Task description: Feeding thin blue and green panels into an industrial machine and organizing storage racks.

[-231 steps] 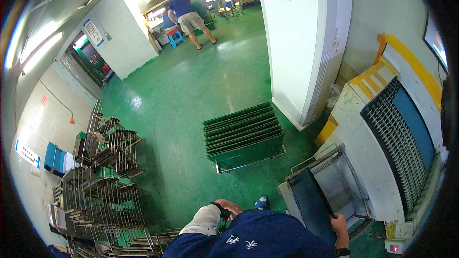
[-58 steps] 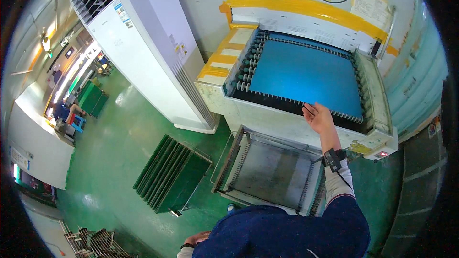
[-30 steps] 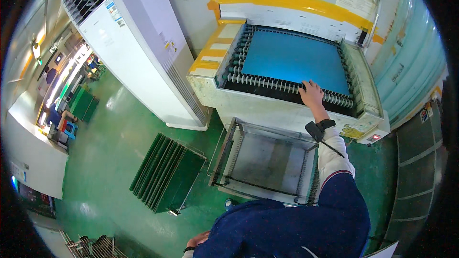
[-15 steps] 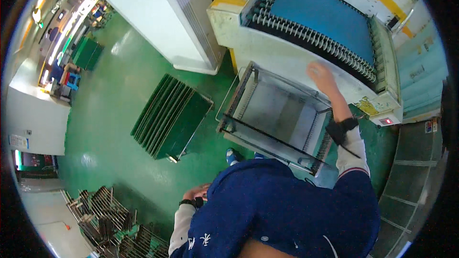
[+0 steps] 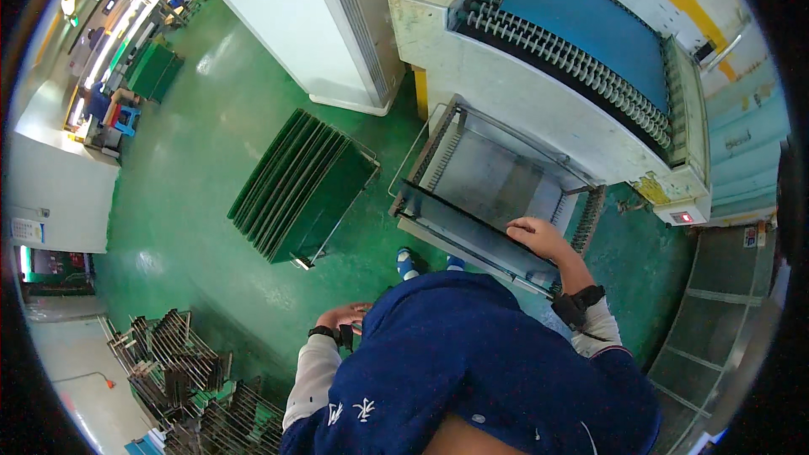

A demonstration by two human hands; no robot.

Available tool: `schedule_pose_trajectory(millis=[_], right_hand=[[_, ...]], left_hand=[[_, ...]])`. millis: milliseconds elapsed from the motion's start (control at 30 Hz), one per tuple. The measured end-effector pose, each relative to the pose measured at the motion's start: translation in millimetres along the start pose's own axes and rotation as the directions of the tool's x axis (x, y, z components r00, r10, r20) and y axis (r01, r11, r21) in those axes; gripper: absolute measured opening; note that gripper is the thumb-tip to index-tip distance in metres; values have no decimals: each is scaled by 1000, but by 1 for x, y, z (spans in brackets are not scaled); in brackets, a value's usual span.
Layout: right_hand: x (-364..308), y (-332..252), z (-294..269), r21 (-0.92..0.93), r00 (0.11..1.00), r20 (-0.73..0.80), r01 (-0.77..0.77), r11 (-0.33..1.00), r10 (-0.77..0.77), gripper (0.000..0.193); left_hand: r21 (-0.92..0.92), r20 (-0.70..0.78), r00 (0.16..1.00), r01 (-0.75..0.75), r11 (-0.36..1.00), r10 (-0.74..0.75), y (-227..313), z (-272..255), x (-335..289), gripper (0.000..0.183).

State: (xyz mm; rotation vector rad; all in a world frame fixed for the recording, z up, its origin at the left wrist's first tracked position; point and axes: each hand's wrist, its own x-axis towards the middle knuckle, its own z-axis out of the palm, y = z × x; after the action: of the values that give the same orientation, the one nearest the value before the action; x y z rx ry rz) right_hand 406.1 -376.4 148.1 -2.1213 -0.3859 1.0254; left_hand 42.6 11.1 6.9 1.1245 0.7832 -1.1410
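Head view finds the right hand at the upper edge of a dark panel standing in the near side of a metal rack, its fingers bent, whether clamped cannot be told. The left hand hangs beside the shirt, grip unclear. Taking hold of the panel seems in hand; next would call for a firm edge grip.

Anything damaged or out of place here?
Yes: a blotchy yellowish patch low on the pale machine, at its right corner, unlike the surrounding surface. The dark panel at the right hand shows no obvious damage.
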Motion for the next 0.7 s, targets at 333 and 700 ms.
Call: schedule_pose_trajectory(millis=[333, 700], right_hand=[[1, 11, 9, 61, 1000, -19, 21, 998, -20, 37], [0, 1, 16, -97, 947, -273, 147, 984, -169, 37]], left_hand=[[-80, 12, 1000, -22, 997, 23, -6, -12, 5, 77], [-101, -11, 1000, -20, 995, 19, 7, 4, -21, 70]])
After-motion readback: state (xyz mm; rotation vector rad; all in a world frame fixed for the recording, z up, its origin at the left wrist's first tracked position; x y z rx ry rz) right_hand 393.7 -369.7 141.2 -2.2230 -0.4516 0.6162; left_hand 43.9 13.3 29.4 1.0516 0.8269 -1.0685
